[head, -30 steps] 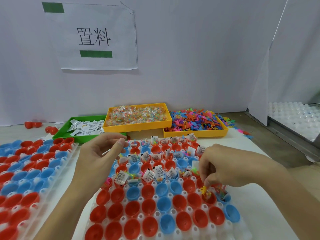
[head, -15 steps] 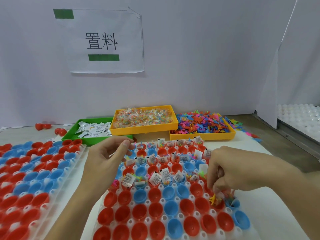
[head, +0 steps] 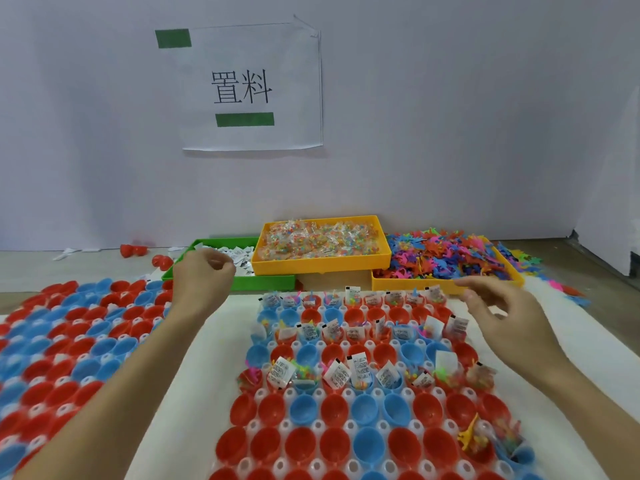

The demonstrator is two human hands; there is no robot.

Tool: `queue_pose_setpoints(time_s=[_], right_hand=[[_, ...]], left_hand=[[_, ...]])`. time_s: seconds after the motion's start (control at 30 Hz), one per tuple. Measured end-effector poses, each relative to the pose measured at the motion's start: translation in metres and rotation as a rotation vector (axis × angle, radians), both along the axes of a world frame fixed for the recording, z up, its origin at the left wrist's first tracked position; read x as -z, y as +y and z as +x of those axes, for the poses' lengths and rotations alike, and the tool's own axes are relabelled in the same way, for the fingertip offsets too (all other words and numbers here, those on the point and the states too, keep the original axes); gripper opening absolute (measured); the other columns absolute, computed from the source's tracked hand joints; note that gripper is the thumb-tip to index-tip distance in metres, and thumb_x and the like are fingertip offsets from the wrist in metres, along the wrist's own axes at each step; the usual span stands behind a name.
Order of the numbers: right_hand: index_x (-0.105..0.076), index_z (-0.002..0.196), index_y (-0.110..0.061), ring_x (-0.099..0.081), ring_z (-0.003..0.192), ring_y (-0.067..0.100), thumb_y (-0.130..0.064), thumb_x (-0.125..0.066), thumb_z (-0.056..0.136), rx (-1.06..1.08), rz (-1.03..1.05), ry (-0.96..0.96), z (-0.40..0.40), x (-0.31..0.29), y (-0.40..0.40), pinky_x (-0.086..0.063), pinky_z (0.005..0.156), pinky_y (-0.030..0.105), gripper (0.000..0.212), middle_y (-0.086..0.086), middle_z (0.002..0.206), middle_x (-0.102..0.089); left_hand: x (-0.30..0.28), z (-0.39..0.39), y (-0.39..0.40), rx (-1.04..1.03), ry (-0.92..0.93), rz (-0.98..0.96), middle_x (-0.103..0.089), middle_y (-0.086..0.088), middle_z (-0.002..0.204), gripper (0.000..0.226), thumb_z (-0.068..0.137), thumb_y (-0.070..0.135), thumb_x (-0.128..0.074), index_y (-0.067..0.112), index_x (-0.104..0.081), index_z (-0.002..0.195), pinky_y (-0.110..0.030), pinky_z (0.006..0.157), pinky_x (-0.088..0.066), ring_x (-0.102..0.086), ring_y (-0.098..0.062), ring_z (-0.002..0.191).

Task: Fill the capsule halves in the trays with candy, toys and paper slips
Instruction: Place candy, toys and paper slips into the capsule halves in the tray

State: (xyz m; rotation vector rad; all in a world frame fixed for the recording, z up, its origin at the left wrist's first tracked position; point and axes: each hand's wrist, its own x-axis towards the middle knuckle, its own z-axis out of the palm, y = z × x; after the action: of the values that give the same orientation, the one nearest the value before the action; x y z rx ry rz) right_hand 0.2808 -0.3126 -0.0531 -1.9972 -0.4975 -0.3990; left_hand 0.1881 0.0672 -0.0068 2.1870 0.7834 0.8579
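The middle tray (head: 287, 395) holds red and blue capsule halves. Three of its rows carry candy, toys and paper slips; a half at the near right (head: 479, 443) holds a yellow toy and candy. My left hand (head: 202, 277) hovers with curled fingers over the green bin of paper slips (head: 263, 282); nothing shows in it. My right hand (head: 502, 317) floats with relaxed fingers above the tray's far right corner, just before the yellow bin of plastic toys (head: 415, 284). A yellow bin of candy packets (head: 322, 266) sits between the two bins.
A second tray of empty red and blue halves (head: 69, 341) lies at the left. Loose red halves (head: 133, 250) and slips sit behind it. Spilled toys (head: 554, 284) lie right of the toy bin. A wall with a paper sign (head: 249, 88) closes the back.
My right hand has let go of the toy and candy at the near right half and lifted back towards the toy bin. My left hand moved up to the slip bin.
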Motion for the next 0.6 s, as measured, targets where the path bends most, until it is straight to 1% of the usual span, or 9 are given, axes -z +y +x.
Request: queue_pose_setpoints(time_s=[0.1, 0.17, 0.23, 0.27, 0.33, 0.37, 0.47, 0.53, 0.6], right_hand=[[-0.068, 0.101, -0.029, -0.064, 0.09, 0.008, -0.011, -0.056, 0.098, 0.076, 0.054, -0.007, 0.004, 0.02, -0.003, -0.046, 0.066, 0.022, 0.021, -0.014, 0.094, -0.069], [-0.069, 0.101, -0.023, -0.063, 0.09, 0.012, -0.009, -0.053, 0.099, 0.11, 0.084, 0.01, 0.006, 0.026, -0.004, -0.047, 0.066, 0.018, 0.021, -0.009, 0.092, -0.069], [-0.069, 0.1, -0.021, -0.063, 0.089, 0.013, -0.008, -0.051, 0.1, 0.122, 0.106, 0.019, 0.009, 0.027, -0.006, -0.048, 0.068, 0.014, 0.022, -0.008, 0.091, -0.068], [-0.068, 0.1, -0.02, -0.063, 0.088, 0.013, -0.007, -0.05, 0.101, 0.123, 0.104, 0.025, 0.01, 0.027, -0.006, -0.048, 0.068, 0.014, 0.023, -0.007, 0.09, -0.068], [-0.069, 0.099, -0.02, -0.063, 0.088, 0.011, -0.007, -0.05, 0.101, 0.117, 0.092, 0.027, 0.009, 0.027, -0.005, -0.048, 0.068, 0.016, 0.023, -0.008, 0.091, -0.069], [-0.069, 0.099, -0.019, -0.063, 0.088, 0.009, -0.007, -0.05, 0.1, 0.113, 0.089, 0.024, 0.009, 0.027, -0.004, -0.049, 0.068, 0.017, 0.023, -0.008, 0.091, -0.069], [-0.07, 0.098, -0.018, -0.063, 0.088, 0.008, -0.006, -0.05, 0.1, 0.11, 0.086, 0.027, 0.008, 0.028, -0.003, -0.047, 0.07, 0.021, 0.023, -0.008, 0.091, -0.069], [-0.07, 0.096, -0.019, -0.062, 0.086, 0.008, -0.006, -0.05, 0.1, 0.112, 0.097, 0.035, 0.009, 0.028, -0.004, -0.046, 0.07, 0.021, 0.024, -0.009, 0.089, -0.068], [-0.07, 0.095, -0.02, -0.062, 0.085, 0.007, -0.006, -0.05, 0.1, 0.113, 0.108, 0.043, 0.009, 0.028, -0.004, -0.044, 0.069, 0.02, 0.024, -0.01, 0.087, -0.068]], left_hand=[[-0.005, 0.029, 0.02, -0.004, 0.14, 0.12, -0.072, -0.017, 0.106, 0.022, 0.089, -0.001, -0.059, 0.0, -0.074, 0.105, -0.032, 0.081, -0.047, -0.061, -0.023, 0.088], [-0.006, 0.046, 0.032, 0.015, 0.246, 0.158, -0.071, -0.021, 0.107, 0.022, 0.088, -0.004, -0.059, -0.002, -0.073, 0.105, -0.034, 0.082, -0.049, -0.064, -0.029, 0.092], [-0.006, 0.059, 0.04, 0.037, 0.374, 0.175, -0.07, -0.019, 0.103, 0.017, 0.087, 0.001, -0.067, -0.001, -0.073, 0.103, -0.034, 0.078, -0.05, -0.062, -0.029, 0.088], [-0.006, 0.064, 0.042, 0.057, 0.449, 0.182, -0.068, -0.017, 0.097, 0.015, 0.086, 0.006, -0.071, 0.001, -0.073, 0.1, -0.036, 0.076, -0.05, -0.061, -0.028, 0.085], [-0.003, 0.073, 0.045, 0.093, 0.583, 0.193, -0.066, -0.013, 0.088, 0.018, 0.084, 0.016, -0.078, 0.003, -0.072, 0.095, -0.04, 0.078, -0.054, -0.059, -0.024, 0.079], [-0.001, 0.076, 0.047, 0.092, 0.62, 0.194, -0.068, -0.012, 0.088, 0.023, 0.082, 0.019, -0.08, 0.001, -0.072, 0.095, -0.04, 0.08, -0.056, -0.06, -0.023, 0.078], [0.004, 0.084, 0.051, 0.043, 0.624, 0.165, -0.074, -0.014, 0.092, 0.027, 0.078, 0.017, -0.083, -0.001, -0.074, 0.096, -0.037, 0.082, -0.057, -0.064, -0.023, 0.079], [0.006, 0.086, 0.05, 0.028, 0.624, 0.161, -0.073, -0.015, 0.091, 0.018, 0.081, 0.009, -0.079, -0.001, -0.073, 0.095, -0.037, 0.081, -0.057, -0.064, -0.024, 0.078], [0.006, 0.088, 0.049, 0.024, 0.577, 0.154, -0.073, -0.019, 0.09, 0.01, 0.084, 0.001, -0.07, -0.003, -0.073, 0.093, -0.04, 0.08, -0.058, -0.065, -0.027, 0.077]])
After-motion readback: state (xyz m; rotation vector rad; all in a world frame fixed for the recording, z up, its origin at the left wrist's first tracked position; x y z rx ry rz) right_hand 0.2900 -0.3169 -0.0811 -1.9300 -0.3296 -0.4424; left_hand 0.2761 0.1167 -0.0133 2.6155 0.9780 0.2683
